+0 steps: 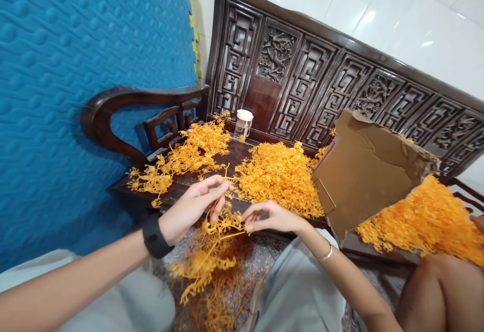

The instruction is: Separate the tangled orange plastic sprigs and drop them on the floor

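My left hand (191, 203), with a black band on its wrist, pinches the stem of an orange plastic flower sprig (204, 264). The sprig hangs down between my knees, its branches ending in curly tufts. Thumb and fingertips of my right hand (276, 217) close on a side branch of the same sprig; a silvery bangle circles that wrist. Just beyond both hands, a thick heap of loose orange pieces (280, 175) lies on the dark wooden bench (236, 155). More orange sprigs (200, 145) spread over the bench's left end.
A lidded clear jug (243, 124) stands near the carved backrest (306, 79). Right of the heap, a cardboard piece (370, 170) leans upright. Past it are another orange pile (427, 221) and another person's knee (431, 291). Blue foam matting (75, 69) covers the left side.
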`<state>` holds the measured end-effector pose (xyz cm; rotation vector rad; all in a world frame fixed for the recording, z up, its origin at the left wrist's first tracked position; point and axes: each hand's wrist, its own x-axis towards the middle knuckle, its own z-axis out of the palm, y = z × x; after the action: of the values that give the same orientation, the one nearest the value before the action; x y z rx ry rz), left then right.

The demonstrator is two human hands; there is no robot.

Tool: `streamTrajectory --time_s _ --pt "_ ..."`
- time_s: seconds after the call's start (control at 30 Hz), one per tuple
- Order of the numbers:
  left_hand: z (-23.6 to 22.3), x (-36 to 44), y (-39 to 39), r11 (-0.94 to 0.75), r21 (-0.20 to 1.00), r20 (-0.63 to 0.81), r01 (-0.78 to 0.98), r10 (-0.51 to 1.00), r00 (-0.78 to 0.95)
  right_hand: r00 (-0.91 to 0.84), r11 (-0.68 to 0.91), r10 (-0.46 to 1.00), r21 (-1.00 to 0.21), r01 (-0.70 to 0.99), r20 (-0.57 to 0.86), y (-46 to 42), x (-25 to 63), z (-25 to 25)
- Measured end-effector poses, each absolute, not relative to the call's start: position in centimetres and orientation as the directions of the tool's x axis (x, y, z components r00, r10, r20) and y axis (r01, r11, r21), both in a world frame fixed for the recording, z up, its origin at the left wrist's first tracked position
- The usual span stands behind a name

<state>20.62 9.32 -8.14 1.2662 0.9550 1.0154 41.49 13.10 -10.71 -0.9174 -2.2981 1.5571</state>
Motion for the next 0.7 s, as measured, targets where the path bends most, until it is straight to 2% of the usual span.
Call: streamTrajectory --time_s 0.27,0.4,0.5,0.6,0.7 --pt "-7.5 20.3 9.2 0.105 0.990 -0.075 -0.092 0.956 0.284 -0.640 0.146 0.762 -0.937 0.316 -0.097 12.4 44.1 -11.6" --pt "-7.8 20.4 8.4 0.136 0.986 -0.084 -0.099 0.908 0.411 -0.628 0.321 0.778 -0.874 0.366 0.023 11.9 45.9 -11.2" --pt "-8.7 20.9 7.0 0.090 0.996 -0.070 -0.021 0.883 0.464 -0.620 0.429 0.773 -0.831 0.353 0.135 11.3 47.1 -10.9" --pt "-9.4 21.6 5.3 0.074 0.997 -0.083 0.038 0.889 0.449 -0.667 0.458 0.733 -0.824 0.333 0.138 10.6 47.8 -10.5" --pt "-9.5 22.0 3.9 0.061 0.995 -0.093 0.080 0.857 0.507 -0.702 0.438 0.705 -0.839 0.323 0.097 10.2 48.3 -9.8"
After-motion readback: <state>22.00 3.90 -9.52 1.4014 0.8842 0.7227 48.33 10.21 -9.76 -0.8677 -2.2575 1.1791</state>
